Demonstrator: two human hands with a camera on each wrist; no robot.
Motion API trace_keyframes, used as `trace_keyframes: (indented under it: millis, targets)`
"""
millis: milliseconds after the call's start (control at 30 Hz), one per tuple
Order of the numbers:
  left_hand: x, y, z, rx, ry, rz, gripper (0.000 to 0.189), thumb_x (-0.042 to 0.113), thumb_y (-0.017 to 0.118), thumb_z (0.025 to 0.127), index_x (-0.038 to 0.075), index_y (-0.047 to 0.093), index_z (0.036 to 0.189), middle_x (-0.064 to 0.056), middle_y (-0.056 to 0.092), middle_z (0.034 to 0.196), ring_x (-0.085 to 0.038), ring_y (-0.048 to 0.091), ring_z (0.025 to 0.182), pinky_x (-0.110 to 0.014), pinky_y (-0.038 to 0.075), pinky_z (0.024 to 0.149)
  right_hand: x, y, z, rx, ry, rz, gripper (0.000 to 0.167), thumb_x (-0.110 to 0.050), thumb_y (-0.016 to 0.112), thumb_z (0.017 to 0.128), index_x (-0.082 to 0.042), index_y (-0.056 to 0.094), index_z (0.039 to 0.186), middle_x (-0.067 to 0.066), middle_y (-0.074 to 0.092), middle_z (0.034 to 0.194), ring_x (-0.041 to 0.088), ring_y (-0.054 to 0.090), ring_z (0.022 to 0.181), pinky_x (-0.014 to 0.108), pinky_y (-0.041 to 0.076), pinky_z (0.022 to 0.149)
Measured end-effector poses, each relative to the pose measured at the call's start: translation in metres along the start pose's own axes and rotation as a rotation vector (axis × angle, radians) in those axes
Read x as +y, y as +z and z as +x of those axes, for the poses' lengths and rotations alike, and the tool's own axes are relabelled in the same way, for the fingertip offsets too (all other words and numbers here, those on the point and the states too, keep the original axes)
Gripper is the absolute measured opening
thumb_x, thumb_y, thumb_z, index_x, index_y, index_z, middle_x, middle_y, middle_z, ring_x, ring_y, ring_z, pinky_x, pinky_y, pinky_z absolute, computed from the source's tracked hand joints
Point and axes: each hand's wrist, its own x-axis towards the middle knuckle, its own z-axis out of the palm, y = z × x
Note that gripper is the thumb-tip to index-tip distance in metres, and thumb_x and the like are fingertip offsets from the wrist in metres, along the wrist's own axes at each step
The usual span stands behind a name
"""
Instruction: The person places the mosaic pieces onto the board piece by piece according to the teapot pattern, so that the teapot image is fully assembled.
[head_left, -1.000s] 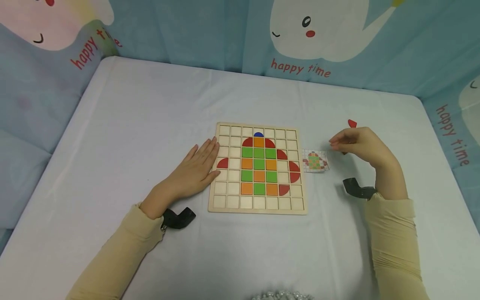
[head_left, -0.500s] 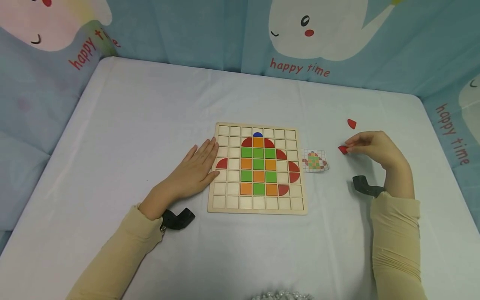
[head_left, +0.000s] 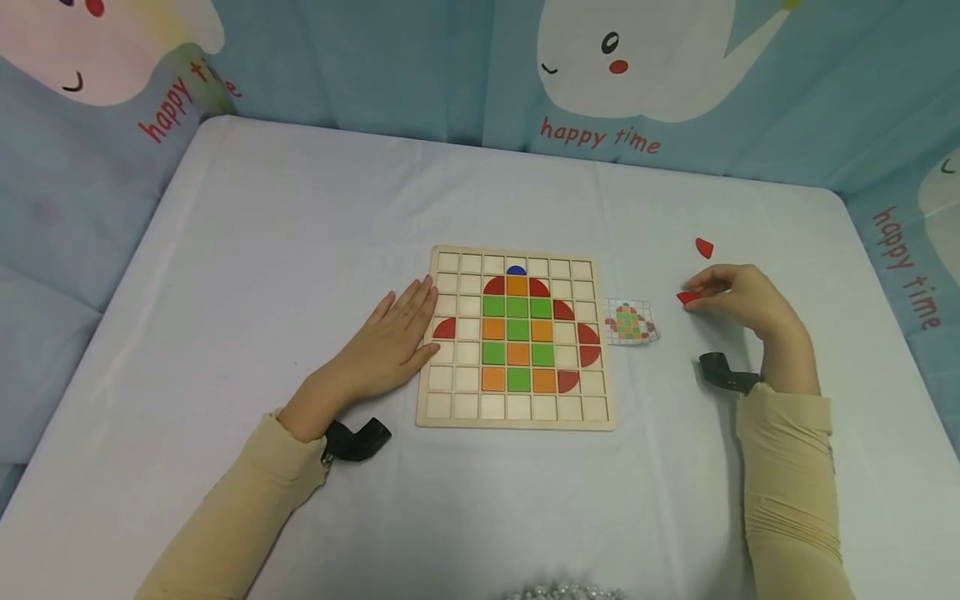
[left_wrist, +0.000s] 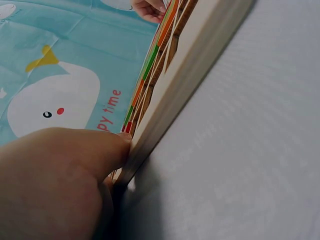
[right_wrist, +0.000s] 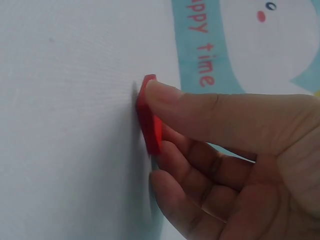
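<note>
My right hand (head_left: 750, 302) pinches a red quarter-circle tile (head_left: 685, 297) close over the white cloth. In the right wrist view the thumb presses one face of this red tile (right_wrist: 148, 122), with fingers curled behind it. My left hand (head_left: 381, 348) lies with straight fingers along the left edge of a wooden grid board (head_left: 517, 422). From the left wrist, its thumb (left_wrist: 112, 147) shows against the board's side. Green and orange square tiles fill the middle cells, red quarter-circles sit around them, and a blue half-circle tops the pattern.
A small printed pattern card (head_left: 630, 322) lies against the board's right edge. Another red quarter-circle tile (head_left: 703, 247) lies on the cloth beyond my right hand. Blue curtains (head_left: 420, 75) stand behind the table. A black wrist mount (head_left: 358, 439) sits by the left wrist.
My right hand moved right and down to the nearer red tile and now pinches it, the tile tilting slightly. The left hand stayed on the board's edge.
</note>
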Motion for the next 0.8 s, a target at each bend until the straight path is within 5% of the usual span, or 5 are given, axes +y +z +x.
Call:
trace_keyframes:
  millis: [500,800]
  targets:
    - [-0.0021,0.0032,-0.0002,0.008,-0.007,-0.008,0.069,0.032,0.038,0.101,-0.005,0.005,0.149,-0.017,-0.001,0.157,-0.026,-0.006,0.144,-0.045,-0.004,0.113,-0.0042,0.0044,0.0026,-0.010,0.016,-0.022,0.032,-0.019,0.072,0.085,0.002,0.066,0.108,0.009,0.064,0.092,0.013,0.052,0.080,0.021,0.041,0.069]
    - [-0.0013,0.0028,-0.0004,0.023,0.011,-0.014,0.068,0.031,0.039,0.101,-0.006,0.007,0.148,-0.018,0.001,0.157,-0.028,-0.005,0.144,-0.045,-0.003,0.113,0.0000,0.0015,-0.0002,-0.016,-0.021,-0.034,0.023,-0.013,0.075,0.081,0.001,0.065,0.096,0.007,0.060,0.084,0.013,0.052,0.075,0.018,0.041,0.065]
